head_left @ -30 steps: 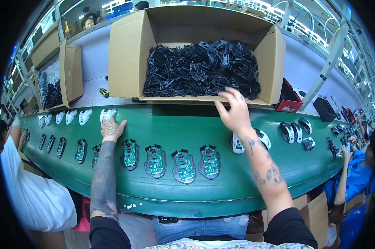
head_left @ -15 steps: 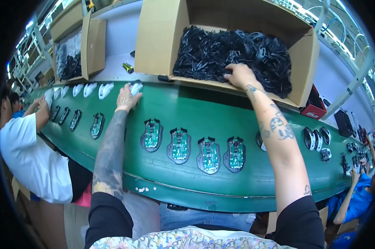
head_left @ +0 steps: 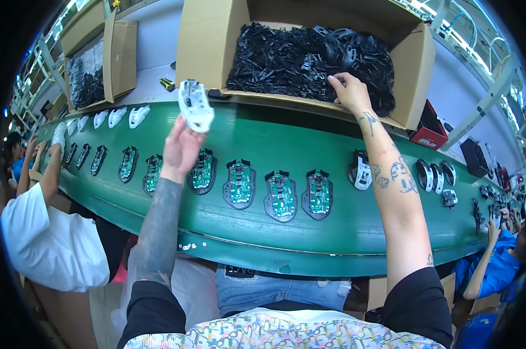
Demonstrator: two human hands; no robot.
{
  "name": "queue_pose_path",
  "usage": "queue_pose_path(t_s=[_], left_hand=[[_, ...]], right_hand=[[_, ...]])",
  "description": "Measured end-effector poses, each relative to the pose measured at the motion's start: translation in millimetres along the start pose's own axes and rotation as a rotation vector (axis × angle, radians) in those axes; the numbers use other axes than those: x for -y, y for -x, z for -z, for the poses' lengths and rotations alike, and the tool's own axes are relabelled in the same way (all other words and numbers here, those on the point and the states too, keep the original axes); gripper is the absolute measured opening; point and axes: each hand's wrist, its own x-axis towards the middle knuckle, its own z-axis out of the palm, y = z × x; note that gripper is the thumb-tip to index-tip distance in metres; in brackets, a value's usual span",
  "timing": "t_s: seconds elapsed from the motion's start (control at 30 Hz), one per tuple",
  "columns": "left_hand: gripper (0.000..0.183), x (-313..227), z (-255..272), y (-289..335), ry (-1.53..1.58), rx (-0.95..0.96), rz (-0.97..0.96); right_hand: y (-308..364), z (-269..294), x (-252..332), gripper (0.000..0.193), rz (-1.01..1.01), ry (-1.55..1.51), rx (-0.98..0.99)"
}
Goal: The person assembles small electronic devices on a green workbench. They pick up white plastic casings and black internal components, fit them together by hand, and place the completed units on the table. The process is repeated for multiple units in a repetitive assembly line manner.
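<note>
My left hand (head_left: 182, 148) grips a white computer mouse shell (head_left: 196, 106), lifted above the green bench and turned so that its hollow inside shows. Over the front part of a big cardboard box (head_left: 212, 41) is my right hand (head_left: 351, 93), its fingers curled into a pinch. Whatever lies between those fingertips is too small to make out. Loose black plastic parts (head_left: 274, 61) fill the box in a heap. Below my hands, opened mouse bases with green circuit boards (head_left: 240, 183) stand in a row on the bench.
White shells (head_left: 116, 116) line the far left edge. A smaller carton (head_left: 120, 58) and a yellow-black tool (head_left: 167, 84) are behind. Right of my forearm lie dark-and-white mouse parts (head_left: 437, 176); a red box (head_left: 429, 128) stands behind. Co-workers sit at left (head_left: 56, 238) and right (head_left: 498, 256).
My left hand has picked up a white shell from the bench's far edge and turned it over. My right hand has drawn its fingers together above the black parts. The whole view has shifted slightly.
</note>
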Motion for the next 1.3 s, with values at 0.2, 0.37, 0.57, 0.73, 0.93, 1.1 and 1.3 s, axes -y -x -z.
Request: queue_pose_path(t_s=[0.2, 0.37, 0.57, 0.73, 0.93, 1.1, 1.3], left_hand=[[0.058, 52, -107, 26, 0.154, 0.208, 0.309], [0.048, 92, -154, 38, 0.148, 0.225, 0.423], [0.050, 113, -142, 42, 0.275, 0.199, 0.386], [0.039, 114, -141, 47, 0.122, 0.136, 0.405], [0.039, 113, -148, 57, -0.016, 0.133, 0.305], [0.044, 117, -146, 62, -0.307, 0.217, 0.224], [0.047, 118, -151, 67, -0.105, 0.345, 0.470]], right_hand=[[-5, 0, -27, 0.039, -0.154, -0.410, 0.057], [0, 7, -30, 0.029, 0.115, -0.237, -0.104], [68, 16, 2, 0.043, 0.130, -0.874, 0.063], [153, 4, 11, 0.027, -0.035, -0.953, 0.090], [202, -18, 21, 0.021, 0.142, -0.612, -0.189], [211, -5, 12, 0.021, 0.043, -0.738, 0.132], [209, 1, 3, 0.028, 0.034, -1.094, 0.365]])
